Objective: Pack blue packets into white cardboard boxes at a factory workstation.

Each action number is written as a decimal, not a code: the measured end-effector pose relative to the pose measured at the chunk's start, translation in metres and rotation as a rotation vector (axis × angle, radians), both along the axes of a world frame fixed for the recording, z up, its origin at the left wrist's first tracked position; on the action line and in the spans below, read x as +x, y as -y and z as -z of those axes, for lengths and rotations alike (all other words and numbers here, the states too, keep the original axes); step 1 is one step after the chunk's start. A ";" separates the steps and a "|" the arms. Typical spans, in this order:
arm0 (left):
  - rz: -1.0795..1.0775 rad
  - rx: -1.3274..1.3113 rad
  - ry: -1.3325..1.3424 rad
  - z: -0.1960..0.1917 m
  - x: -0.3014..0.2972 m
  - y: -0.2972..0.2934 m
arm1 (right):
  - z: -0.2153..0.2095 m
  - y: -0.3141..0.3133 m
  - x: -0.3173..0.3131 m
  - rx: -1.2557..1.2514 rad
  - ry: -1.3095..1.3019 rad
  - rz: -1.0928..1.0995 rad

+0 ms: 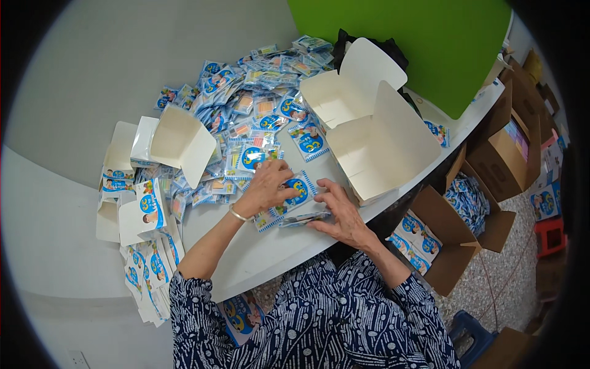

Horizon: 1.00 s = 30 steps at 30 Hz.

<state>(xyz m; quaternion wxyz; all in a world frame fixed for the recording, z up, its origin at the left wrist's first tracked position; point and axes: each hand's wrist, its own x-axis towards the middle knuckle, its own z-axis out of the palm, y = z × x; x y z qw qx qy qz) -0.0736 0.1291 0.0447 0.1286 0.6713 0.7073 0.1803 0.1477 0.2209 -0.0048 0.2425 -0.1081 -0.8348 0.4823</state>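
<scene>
"Where are the little blue plastic packets (299,188)?"
"On the white table (227,264), between the two hands."
"What are the hands doing?"
"They're apart. The left hand (265,186) has bent fingers on the packets; I can't tell if it grips. The right hand (345,216) is spread wide at their edge."
"And around?"
"A big packet pile (264,77) past the left hand, and two open white boxes (390,154) past the right."

Left hand (268,186) palm down; right hand (342,215) cupped inward.
</scene>
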 end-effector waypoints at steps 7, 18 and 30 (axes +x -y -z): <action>-0.308 0.077 -0.038 0.004 0.014 0.028 | -0.001 -0.001 -0.002 0.039 0.044 -0.003; -0.238 0.071 0.494 0.003 0.033 0.025 | 0.008 -0.002 0.000 0.112 0.033 -0.038; -0.308 -0.275 0.276 -0.001 0.024 0.011 | 0.004 -0.001 -0.002 -0.016 0.062 0.076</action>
